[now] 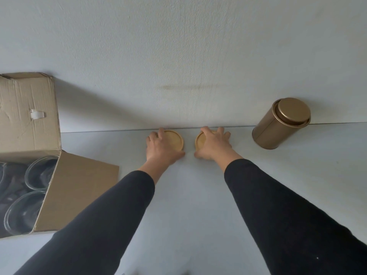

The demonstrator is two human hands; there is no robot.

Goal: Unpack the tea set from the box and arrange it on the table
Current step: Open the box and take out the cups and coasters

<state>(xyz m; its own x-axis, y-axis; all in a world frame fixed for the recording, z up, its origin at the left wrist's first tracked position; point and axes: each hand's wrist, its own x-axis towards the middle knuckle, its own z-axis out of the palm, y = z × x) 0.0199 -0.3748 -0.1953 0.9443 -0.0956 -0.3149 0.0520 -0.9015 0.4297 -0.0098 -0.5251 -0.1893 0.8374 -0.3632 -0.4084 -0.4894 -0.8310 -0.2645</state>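
Observation:
Two round wooden coasters lie side by side at the far edge of the pale table (190, 195), against the wall. My left hand (161, 148) grips the left coaster (174, 140), fingers curled over its left rim and thumb at its near edge. My right hand (214, 144) covers most of the right coaster (201, 140), fingers spread over its far side and thumb at its near rim. An open cardboard box (65, 187) stands at the left with glass cups (39, 171) inside.
A gold tea tin (278, 126) with a lid stands upright at the back right, near the wall. The box's flap (29, 112) leans up against the wall at the left. Bare tabletop lies between my arms.

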